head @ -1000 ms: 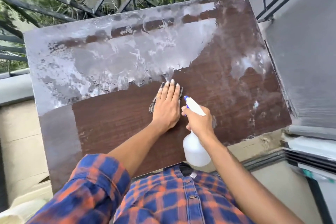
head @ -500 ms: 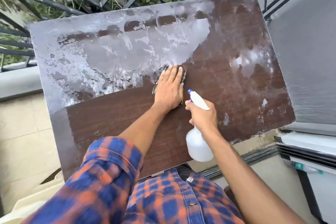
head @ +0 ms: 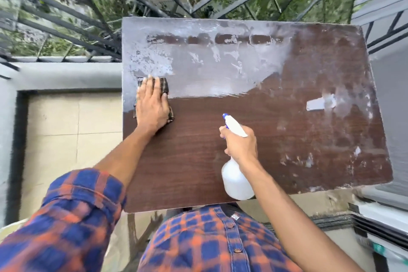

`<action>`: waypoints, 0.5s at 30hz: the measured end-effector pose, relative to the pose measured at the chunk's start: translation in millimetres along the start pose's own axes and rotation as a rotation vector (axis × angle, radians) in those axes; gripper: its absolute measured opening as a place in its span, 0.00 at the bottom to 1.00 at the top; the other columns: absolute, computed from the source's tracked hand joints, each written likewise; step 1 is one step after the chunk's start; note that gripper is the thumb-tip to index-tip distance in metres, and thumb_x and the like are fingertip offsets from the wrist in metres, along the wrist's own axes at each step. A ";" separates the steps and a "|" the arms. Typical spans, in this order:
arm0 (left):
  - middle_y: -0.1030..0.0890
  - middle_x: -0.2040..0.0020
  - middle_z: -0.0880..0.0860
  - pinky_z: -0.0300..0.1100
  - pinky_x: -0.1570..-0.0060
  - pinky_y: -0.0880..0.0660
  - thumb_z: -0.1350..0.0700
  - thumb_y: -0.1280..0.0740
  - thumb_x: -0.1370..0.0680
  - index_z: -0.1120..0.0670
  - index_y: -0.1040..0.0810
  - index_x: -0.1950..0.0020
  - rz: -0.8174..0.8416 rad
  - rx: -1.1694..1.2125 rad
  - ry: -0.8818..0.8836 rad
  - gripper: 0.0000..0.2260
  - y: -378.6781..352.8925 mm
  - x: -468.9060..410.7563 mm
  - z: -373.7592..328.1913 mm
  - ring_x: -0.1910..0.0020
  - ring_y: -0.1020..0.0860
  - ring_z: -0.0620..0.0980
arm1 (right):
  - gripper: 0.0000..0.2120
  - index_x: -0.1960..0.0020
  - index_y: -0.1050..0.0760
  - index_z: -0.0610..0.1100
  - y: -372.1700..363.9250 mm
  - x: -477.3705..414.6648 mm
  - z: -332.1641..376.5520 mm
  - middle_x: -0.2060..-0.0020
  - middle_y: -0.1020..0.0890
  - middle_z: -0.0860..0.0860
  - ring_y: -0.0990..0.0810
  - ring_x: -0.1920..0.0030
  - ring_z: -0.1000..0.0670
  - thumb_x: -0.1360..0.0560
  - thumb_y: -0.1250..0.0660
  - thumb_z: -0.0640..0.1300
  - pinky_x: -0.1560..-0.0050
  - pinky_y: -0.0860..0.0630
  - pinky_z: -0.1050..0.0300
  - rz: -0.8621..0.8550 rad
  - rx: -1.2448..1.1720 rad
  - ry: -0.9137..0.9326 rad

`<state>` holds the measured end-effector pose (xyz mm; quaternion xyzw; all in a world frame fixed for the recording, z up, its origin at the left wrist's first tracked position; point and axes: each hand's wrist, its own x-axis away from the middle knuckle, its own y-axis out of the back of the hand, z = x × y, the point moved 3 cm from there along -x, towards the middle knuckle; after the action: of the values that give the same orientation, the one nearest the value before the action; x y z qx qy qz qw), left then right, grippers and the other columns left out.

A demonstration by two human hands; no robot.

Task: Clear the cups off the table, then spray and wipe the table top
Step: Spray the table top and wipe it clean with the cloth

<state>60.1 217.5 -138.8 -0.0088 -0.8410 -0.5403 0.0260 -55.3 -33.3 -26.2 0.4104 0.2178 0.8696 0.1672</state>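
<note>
Now the left hand [head: 152, 106] is at the table's left edge, fingers straight, pressing flat on the checked cloth [head: 164, 86]. Half a second back it was mid-table, so one leftward sweep is done. The table top [head: 194, 161] is clean dark wood on the near half, with grey wet film [head: 220, 68] over the far half (no cups in view, so clearing looks finished). Wiping is roughly half done. The right hand [head: 240, 146] curls round the neck of the spray bottle [head: 237, 181], held above the near edge. Its body is translucent white and the fill level is unreadable. At far right is a pale patch [head: 318, 104], unclear what.
</note>
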 end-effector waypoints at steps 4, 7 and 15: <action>0.40 0.20 0.60 0.54 0.22 0.47 0.50 0.46 0.17 0.58 0.40 0.21 -0.042 -0.004 0.028 0.26 14.6 16.0 43.0 0.21 0.43 0.60 | 0.11 0.57 0.18 0.41 -30.2 18.8 7.7 0.71 0.20 0.52 0.26 0.80 0.53 0.26 0.28 0.49 0.61 0.22 0.50 0.050 0.040 0.049; 0.40 0.20 0.59 0.52 0.22 0.49 0.51 0.45 0.17 0.59 0.40 0.21 -0.066 0.029 0.044 0.26 16.8 30.1 53.4 0.21 0.44 0.59 | 0.09 0.58 0.17 0.43 -40.9 29.3 10.2 0.70 0.19 0.52 0.26 0.79 0.52 0.25 0.28 0.49 0.60 0.22 0.51 0.070 0.051 0.068; 0.39 0.21 0.62 0.56 0.22 0.46 0.52 0.45 0.17 0.60 0.41 0.20 -0.112 0.102 0.230 0.26 17.1 95.7 61.1 0.22 0.43 0.62 | 0.08 0.61 0.17 0.46 -52.8 46.3 8.0 0.70 0.19 0.53 0.26 0.80 0.52 0.25 0.28 0.48 0.63 0.25 0.54 0.062 0.042 0.092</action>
<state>-36.8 278.9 -143.6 0.1016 -0.8581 -0.4948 0.0926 -71.2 35.2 -19.2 0.3798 0.2305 0.8876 0.1212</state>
